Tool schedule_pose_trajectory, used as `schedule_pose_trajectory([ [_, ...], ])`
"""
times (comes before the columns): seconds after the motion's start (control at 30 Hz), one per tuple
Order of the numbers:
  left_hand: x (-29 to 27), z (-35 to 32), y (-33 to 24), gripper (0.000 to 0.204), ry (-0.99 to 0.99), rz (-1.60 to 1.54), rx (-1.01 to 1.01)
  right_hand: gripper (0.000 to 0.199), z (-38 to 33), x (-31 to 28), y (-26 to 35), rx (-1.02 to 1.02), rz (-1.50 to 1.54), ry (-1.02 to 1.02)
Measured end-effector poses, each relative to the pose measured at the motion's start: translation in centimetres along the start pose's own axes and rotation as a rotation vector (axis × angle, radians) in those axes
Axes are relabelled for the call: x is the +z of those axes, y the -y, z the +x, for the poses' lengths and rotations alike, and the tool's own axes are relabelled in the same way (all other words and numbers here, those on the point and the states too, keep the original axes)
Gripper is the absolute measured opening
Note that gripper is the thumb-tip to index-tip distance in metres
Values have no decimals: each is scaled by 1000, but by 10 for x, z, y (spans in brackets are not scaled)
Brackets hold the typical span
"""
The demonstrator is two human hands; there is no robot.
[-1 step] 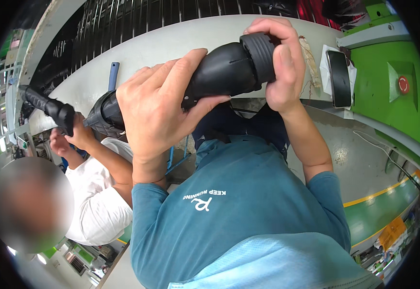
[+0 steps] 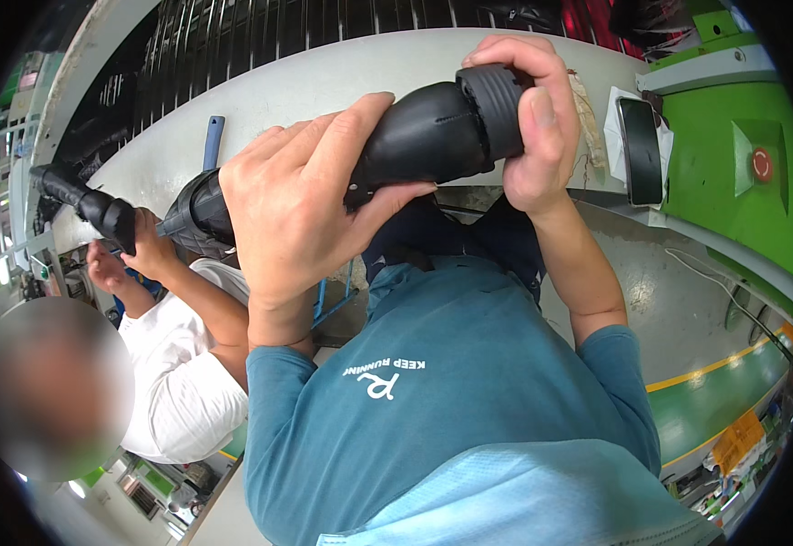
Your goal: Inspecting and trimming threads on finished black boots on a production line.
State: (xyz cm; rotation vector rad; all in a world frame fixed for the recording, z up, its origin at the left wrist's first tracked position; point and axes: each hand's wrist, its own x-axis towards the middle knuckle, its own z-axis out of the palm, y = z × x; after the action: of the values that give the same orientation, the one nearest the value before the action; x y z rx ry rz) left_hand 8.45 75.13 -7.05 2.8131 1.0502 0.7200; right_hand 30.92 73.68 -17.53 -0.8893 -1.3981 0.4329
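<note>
Black rubber hose (image 2: 424, 136), likely light and pliant; left hand (image 2: 296, 200) clenched round its middle; right hand (image 2: 528, 118) grasping its ribbed end above the bench edge (image 2: 324, 77).

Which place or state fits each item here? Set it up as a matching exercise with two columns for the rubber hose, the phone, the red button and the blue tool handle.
Things:
1. black rubber hose
2. dark phone
3. red round button
4. blue tool handle

Places or states:
A. on the green panel at far right
B. held by the left hand and the right hand
C. lying on the pale bench beyond the left hand
D. lying on white paper beside the right hand

Pairs: 1-B, 2-D, 3-A, 4-C
</note>
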Motion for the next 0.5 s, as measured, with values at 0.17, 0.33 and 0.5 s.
schedule_pose_trajectory([
  [0.17, 0, 0, 3, 68, 21, -5, -22, 36, 3, 2, -9, -34, 139, -68],
  [0.33, 0, 2, 3, 66, 8, -27, -25, 38, 6, 2, 0, 4, 102, -50],
  [0.5, 1, 4, 0, 66, -8, -9, -36, 40, 5, 10, 11, 185, 335, -101],
])
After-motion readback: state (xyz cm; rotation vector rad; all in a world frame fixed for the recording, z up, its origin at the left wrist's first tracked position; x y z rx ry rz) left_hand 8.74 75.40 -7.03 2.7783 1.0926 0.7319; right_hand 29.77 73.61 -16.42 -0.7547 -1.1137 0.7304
